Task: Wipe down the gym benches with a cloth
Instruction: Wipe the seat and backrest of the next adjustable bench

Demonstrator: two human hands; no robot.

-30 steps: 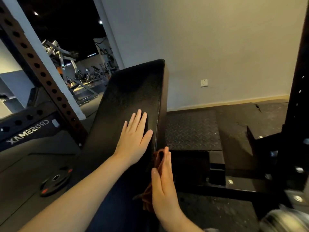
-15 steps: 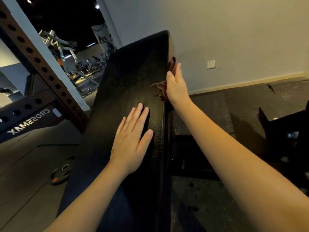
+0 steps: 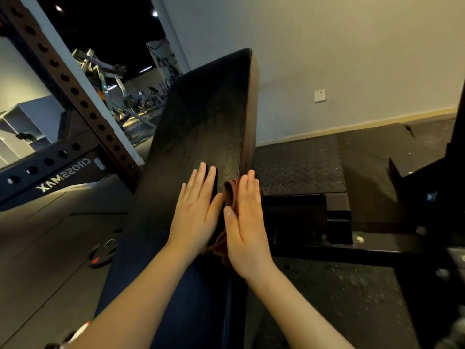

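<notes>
- The bench pad (image 3: 201, 117) has its long axis running away from us and rising, with its far end pointing up toward the wall.
- Our left hand (image 3: 198, 212) lies flat on the pad's top near the right edge, fingers straight.
- Our right hand (image 3: 247, 222), fingers also straight, presses the reddish cloth (image 3: 230, 192) against the pad's right side.
- Half a second ago the right hand and cloth were high up that edge near the far end. Now they sit low, just beside the left hand, which has stayed put.
</notes>
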